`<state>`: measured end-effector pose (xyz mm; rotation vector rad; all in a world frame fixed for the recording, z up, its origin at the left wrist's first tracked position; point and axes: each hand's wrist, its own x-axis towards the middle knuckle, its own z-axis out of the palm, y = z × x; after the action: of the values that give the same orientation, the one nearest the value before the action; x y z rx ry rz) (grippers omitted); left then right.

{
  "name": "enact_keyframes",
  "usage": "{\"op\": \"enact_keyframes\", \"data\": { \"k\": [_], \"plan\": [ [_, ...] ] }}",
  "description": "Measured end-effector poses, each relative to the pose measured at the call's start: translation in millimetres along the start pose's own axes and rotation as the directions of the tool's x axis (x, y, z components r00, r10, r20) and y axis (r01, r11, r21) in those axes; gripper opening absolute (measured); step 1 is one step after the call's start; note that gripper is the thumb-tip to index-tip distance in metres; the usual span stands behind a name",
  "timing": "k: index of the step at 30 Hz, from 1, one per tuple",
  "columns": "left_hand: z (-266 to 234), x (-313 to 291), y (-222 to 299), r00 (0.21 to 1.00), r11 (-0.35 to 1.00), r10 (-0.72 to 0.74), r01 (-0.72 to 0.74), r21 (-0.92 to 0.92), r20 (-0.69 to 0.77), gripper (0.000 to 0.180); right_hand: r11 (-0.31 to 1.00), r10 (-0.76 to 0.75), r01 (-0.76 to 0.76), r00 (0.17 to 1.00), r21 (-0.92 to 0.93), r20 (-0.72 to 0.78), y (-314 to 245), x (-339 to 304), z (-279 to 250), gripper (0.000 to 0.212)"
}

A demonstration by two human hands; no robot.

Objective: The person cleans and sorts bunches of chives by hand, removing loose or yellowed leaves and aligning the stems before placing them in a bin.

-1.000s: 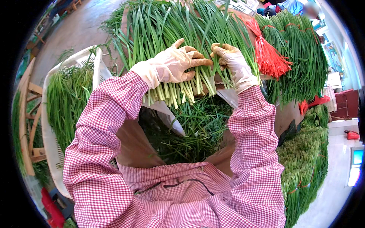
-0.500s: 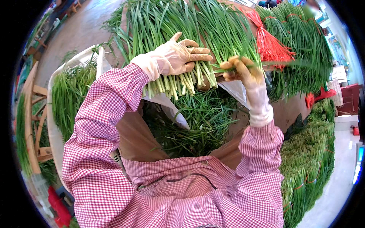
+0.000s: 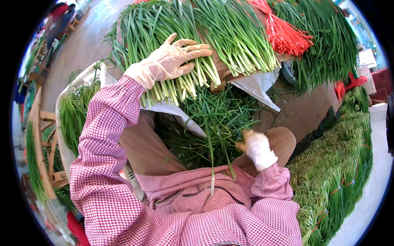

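Observation:
My left hand (image 3: 174,61), in a pale glove, lies with fingers spread on the cut ends of a pile of garlic chives (image 3: 158,30). To its right is a second heap of garlic chives (image 3: 240,39), white-green ends toward me. My right hand (image 3: 256,148), gloved with stained fingertips, is low above my right thigh, its fingers smeared by motion. A loose chive stalk (image 3: 210,147) hangs or falls between my legs, apart from either hand. Beneath it lies a heap of discarded green leaves (image 3: 221,110).
Red plastic ties (image 3: 283,35) lie beside the chives on the table. Tied chive bundles (image 3: 336,176) stand in rows on the right; more lie at the back right. A white basket (image 3: 65,96) of greens and a wooden frame (image 3: 37,143) are on the left.
My right hand has swung down and toward me from the second heap to my thigh. A loose stalk now shows over my lap. My left hand stays spread on the pile.

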<state>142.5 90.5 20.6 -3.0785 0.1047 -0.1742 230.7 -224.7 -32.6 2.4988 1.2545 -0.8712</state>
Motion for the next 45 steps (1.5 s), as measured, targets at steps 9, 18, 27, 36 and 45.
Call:
{"op": "enact_keyframes", "data": {
  "k": [9, 18, 27, 36, 45],
  "plan": [
    [-33, -35, -10, 0.98, 0.99, -0.105, 0.087, -0.114, -0.171, 0.05, 0.098, -0.181, 0.278, 0.949, 0.956, -0.258, -41, 79, -72, 0.063],
    [-3, -105, -9, 0.757, 0.758, -0.514, 0.18, -0.627, -0.404, 0.061, 0.03, -0.344, 0.177, 0.926, 0.984, -0.156, -69, 86, -77, 0.067],
    [23, -96, 10, 0.534, 0.647, -0.75, 0.471, -0.599, -0.39, 0.073, -0.008, -0.566, 0.026, 0.824, 1.0, -0.026, -85, 86, -82, 0.066],
    [22, -71, 40, 0.449, 0.505, -0.829, 0.347, -0.79, -0.333, 0.072, -0.211, -0.531, -0.066, 0.846, 0.975, -0.058, -103, 84, -70, 0.071],
    [29, -73, 75, 0.526, 0.524, -0.753, 0.116, -0.844, -0.395, 0.068, -0.167, -0.711, -0.125, 0.702, 0.978, -0.032, -100, 53, -50, 0.053]
  ]
}}
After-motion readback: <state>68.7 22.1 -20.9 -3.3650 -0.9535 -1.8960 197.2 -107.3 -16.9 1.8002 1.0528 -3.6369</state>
